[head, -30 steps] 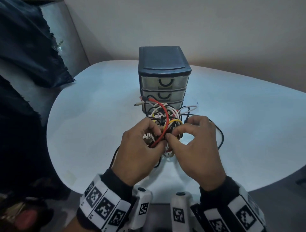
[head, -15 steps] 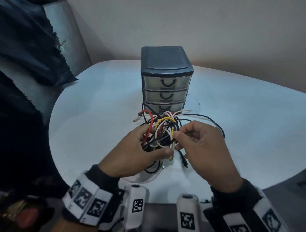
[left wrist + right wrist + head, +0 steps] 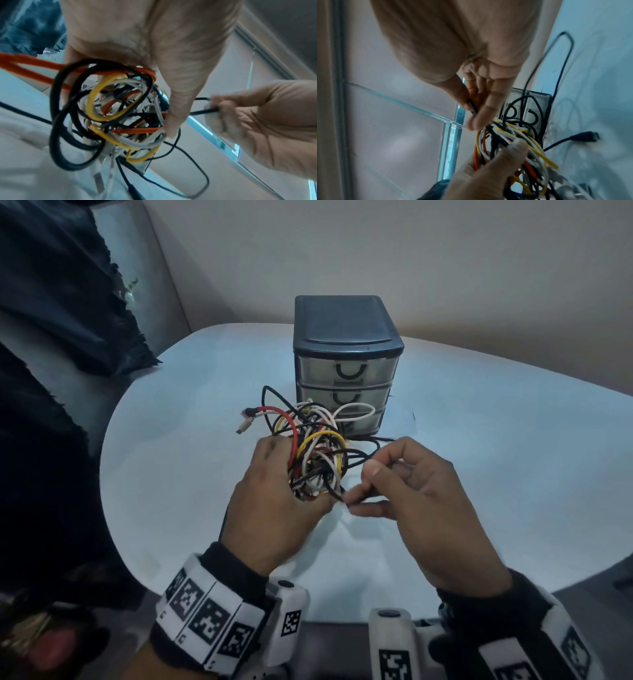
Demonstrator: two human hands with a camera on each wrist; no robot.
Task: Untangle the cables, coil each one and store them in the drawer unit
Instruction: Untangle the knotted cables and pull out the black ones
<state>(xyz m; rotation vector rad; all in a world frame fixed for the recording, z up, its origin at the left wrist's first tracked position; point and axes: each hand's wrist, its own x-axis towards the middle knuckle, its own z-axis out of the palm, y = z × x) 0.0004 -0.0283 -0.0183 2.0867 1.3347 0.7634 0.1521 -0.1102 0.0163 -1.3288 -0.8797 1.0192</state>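
A tangle of red, yellow, white and black cables (image 3: pixel 315 450) is held above the white table, just in front of the drawer unit (image 3: pixel 346 361). My left hand (image 3: pixel 274 501) grips the tangle (image 3: pixel 120 108) from the left, thumb under it. My right hand (image 3: pixel 404 487) pinches a black cable (image 3: pixel 363 498) that leads out of the tangle's right side; the same black cable (image 3: pixel 473 107) sits between thumb and fingers in the right wrist view. The unit's three clear drawers are closed. A black plug (image 3: pixel 589 136) lies on the table.
The round white table (image 3: pixel 496 457) has bare surface left and right of the unit. A dark cloth (image 3: pixel 61 302) hangs over a seat at the far left. A thin black cable loop (image 3: pixel 373 440) trails on the table beside the unit.
The left hand has lifted the tangle higher and turned it. The right hand has drawn back to the right, now pinching a black cable pulled out from the bundle.
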